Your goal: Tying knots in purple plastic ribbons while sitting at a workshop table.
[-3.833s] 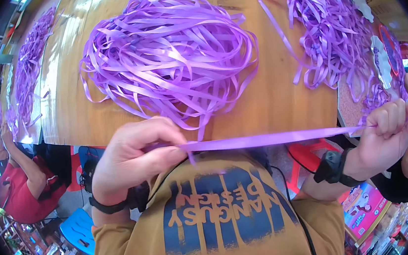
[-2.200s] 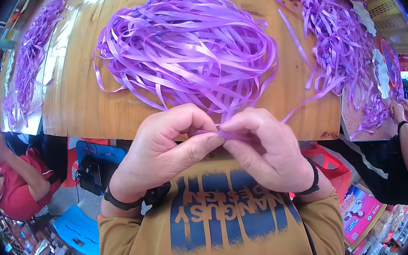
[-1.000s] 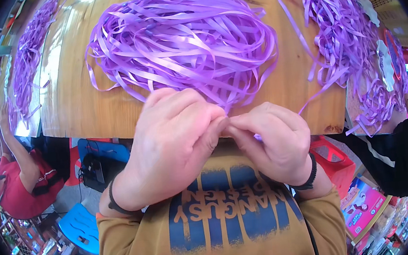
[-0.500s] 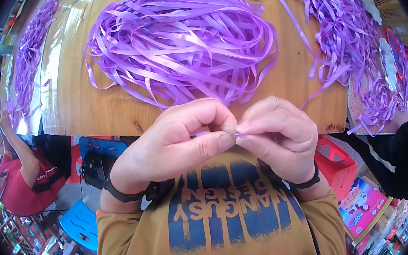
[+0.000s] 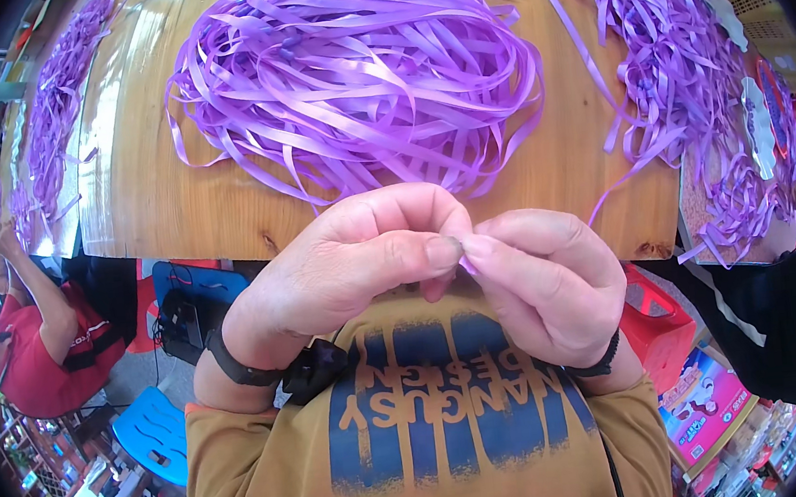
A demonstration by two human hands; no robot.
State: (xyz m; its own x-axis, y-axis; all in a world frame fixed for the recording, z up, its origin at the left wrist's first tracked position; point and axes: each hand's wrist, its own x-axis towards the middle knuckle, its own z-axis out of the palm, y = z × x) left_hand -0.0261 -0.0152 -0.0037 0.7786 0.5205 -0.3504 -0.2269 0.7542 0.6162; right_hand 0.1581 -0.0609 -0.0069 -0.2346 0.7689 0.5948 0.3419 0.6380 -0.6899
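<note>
My left hand (image 5: pixel 350 253) and my right hand (image 5: pixel 551 276) meet just off the table's near edge, in front of my shirt. Both are closed in a pinch, with thumbs and fingertips touching. A tiny bit of purple ribbon (image 5: pixel 467 265) shows between the fingertips; the rest of it is hidden by the fingers. Beyond my hands, a big loose coil of purple satin ribbons (image 5: pixel 352 88) lies on the wooden table (image 5: pixel 172 219), with small darker purple knots or beads at its upper left.
More purple ribbons (image 5: pixel 661 75) are heaped at the right, and another strip of ribbons (image 5: pixel 58 109) runs along the left. A person in red (image 5: pixel 50 348) works at the left; a dark-clothed person (image 5: pixel 765 326) sits at the right. A red stool (image 5: pixel 656 323) and blue chair (image 5: pixel 154 434) stand nearby.
My fingers have shifted slightly, the left fingers curling further over the pinch and the right hand tilting lower. The person at the right has moved an arm.
</note>
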